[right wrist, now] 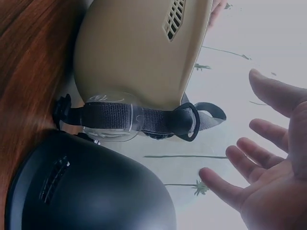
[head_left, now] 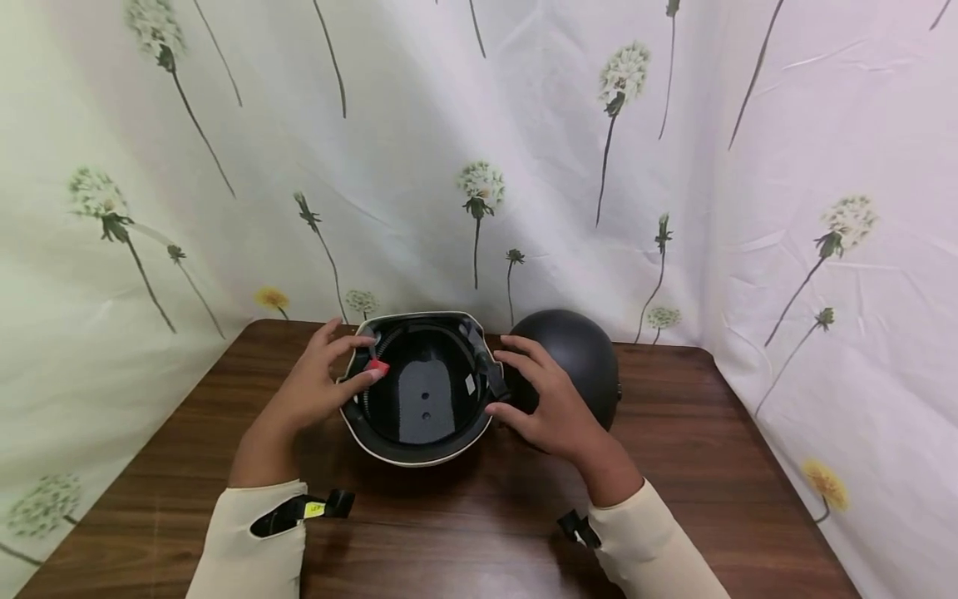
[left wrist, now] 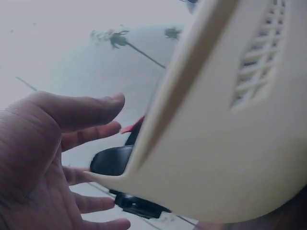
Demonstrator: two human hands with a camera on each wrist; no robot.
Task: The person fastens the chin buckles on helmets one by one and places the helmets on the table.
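A cream helmet lies upside down on the table, its black lining facing up. My left hand is at its left rim with fingers spread; a fingertip is close to a red strap piece, and whether it touches cannot be told. On the right side a dark chin strap with black buckles hangs over the shell. My right hand is by that side, fingers loosely spread and holding nothing, apart from the strap in the right wrist view.
A black helmet sits dome up just right of the cream one, partly behind my right hand. Both stand on a dark wooden table. A white dandelion-print curtain hangs behind the table's far edge and along its sides.
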